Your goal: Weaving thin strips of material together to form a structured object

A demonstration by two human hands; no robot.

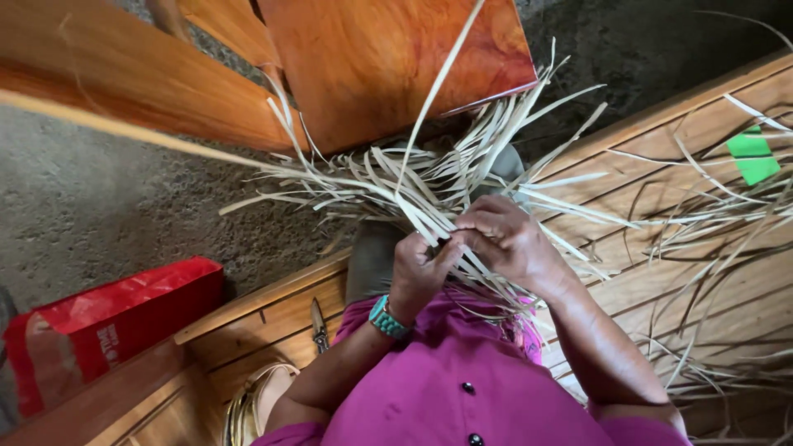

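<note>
Mid-weave: left hand and right hand both pinched on pale leaf strips fanned over the lap. Next calls for crossing one strip while keeping tension.

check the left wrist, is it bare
No, the left hand has a turquoise bracelet round its wrist.

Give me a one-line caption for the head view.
Left hand and right hand pinch pale leaf strips fanned over the lap, seated on a wooden bench.
</note>
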